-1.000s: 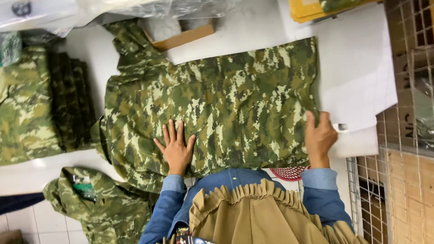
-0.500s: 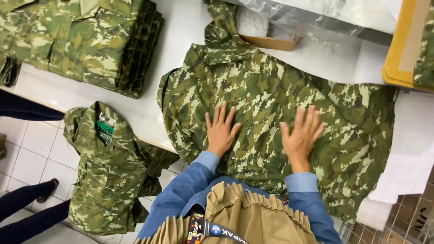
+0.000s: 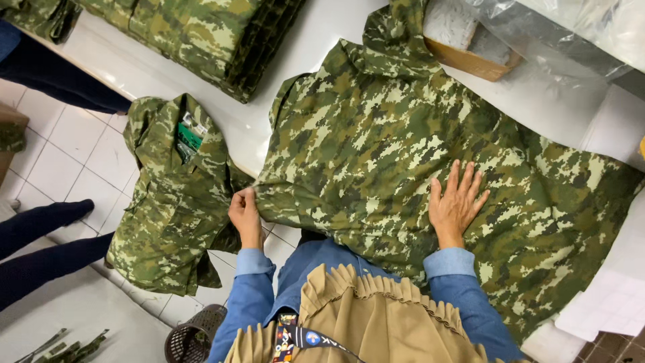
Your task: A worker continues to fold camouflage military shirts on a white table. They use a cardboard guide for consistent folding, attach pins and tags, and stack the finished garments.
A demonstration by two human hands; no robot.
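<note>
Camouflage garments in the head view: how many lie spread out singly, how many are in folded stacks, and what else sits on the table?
Spread camouflage jacket under the hands: 1
Hanging camouflage jacket: 1
Folded camouflage stack: 1
Cardboard box: 1
Clear plastic bag: 1
Total: 5

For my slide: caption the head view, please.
Left hand grips camouflage fabric garment's edge; right hand presses it flat.
</note>
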